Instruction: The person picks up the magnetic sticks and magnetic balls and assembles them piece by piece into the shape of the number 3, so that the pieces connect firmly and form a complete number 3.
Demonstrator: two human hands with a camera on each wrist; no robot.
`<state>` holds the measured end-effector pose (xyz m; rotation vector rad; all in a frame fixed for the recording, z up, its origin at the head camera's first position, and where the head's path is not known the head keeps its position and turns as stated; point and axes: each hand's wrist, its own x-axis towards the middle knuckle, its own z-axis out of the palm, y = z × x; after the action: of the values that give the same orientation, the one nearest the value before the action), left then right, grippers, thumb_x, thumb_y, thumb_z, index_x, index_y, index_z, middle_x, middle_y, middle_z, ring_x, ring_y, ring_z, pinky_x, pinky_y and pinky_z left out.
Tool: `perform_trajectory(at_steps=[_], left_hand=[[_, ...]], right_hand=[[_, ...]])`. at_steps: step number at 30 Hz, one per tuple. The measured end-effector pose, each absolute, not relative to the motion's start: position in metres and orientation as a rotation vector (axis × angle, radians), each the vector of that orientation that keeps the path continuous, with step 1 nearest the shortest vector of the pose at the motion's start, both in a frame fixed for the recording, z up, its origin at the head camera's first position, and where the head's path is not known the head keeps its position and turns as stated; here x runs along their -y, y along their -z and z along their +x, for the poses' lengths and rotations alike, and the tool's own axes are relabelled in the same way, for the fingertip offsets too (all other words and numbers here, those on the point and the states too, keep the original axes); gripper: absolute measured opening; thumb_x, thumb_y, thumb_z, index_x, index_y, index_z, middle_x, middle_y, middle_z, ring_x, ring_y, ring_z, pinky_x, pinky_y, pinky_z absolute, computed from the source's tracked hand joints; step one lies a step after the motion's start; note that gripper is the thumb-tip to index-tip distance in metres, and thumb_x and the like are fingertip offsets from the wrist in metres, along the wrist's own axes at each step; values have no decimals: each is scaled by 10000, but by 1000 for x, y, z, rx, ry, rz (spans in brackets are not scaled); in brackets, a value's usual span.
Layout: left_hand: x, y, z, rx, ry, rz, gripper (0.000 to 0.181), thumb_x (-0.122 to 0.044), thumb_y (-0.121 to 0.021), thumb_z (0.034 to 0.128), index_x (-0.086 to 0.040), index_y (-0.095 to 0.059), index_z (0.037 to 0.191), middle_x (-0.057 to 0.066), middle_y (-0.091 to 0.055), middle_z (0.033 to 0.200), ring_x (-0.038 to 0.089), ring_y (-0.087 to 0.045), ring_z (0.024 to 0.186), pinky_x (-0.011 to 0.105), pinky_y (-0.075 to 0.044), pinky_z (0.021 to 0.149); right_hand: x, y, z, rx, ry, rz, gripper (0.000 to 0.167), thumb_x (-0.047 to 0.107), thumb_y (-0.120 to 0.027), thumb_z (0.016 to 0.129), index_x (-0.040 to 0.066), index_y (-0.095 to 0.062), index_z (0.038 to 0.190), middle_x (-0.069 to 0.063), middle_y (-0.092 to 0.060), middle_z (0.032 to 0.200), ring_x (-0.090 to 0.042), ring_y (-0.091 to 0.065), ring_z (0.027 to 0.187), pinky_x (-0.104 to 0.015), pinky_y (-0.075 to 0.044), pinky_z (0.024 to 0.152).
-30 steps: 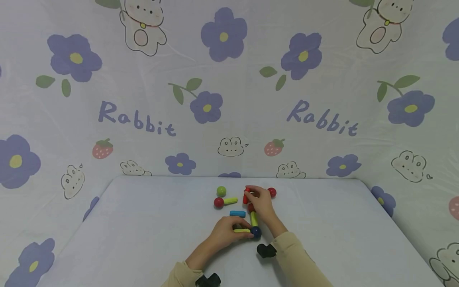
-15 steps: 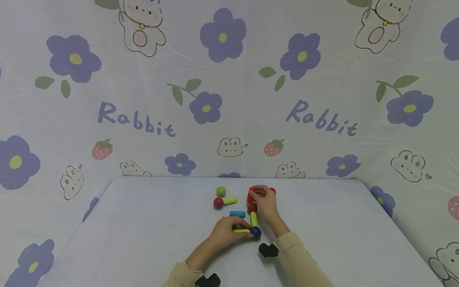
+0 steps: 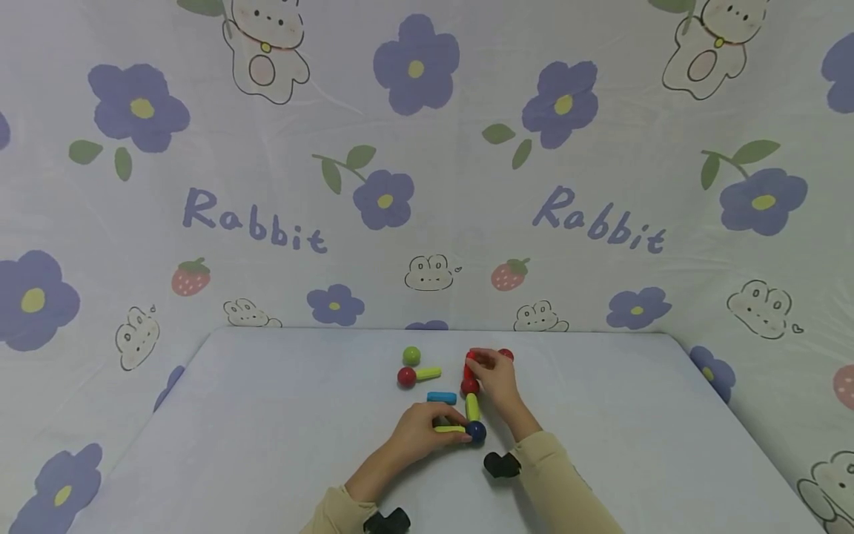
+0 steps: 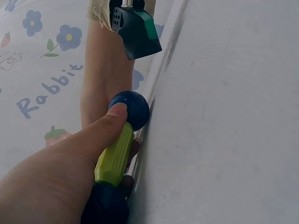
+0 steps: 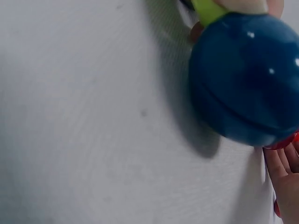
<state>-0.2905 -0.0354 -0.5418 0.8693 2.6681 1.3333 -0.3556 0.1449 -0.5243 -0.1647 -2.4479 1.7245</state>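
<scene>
My left hand grips a yellow-green rod, its thumb on the blue ball at the rod's end. Another dark blue ball sits at the rod's other end, partly behind the hand. From the first blue ball a second yellow-green rod runs away from me to a red ball. My right hand pinches a red rod, whose near end appears to meet that red ball. Close up in the right wrist view, the blue ball hides most of the right hand.
Left of the joined pieces lie a blue rod, a red ball with a yellow-green rod, and a green ball. Another red ball shows partly behind the right hand. White cloth covers the table.
The right hand has moved slightly right, then the red rod came down toward me onto the red ball. The left hand stays in place.
</scene>
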Motion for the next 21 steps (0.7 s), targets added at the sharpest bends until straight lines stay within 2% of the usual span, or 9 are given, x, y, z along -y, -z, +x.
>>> perform_trajectory(at_steps=[9,21], left_hand=[[36,541,-290,-2658,-1332,854,272,-442,-772,795,-262,-753,998,-139,-736,915,-28,-565,768,166,-463,703],[35,542,-289,-2662,-1322,845,271,-442,-769,798,-263,-753,1001,-140,-735,917,-19,-554,765,171,-456,703]], right_hand=[[-149,527,-356,2391,-1804,-209,337,216,-680,918,35,-624,1198,-182,-682,1125,-161,-671,915,-273,-577,816],[-150,530,-356,2408,-1767,-148,323,195,-688,912,41,-650,1193,-171,-690,1097,-143,-657,908,-275,-581,809]])
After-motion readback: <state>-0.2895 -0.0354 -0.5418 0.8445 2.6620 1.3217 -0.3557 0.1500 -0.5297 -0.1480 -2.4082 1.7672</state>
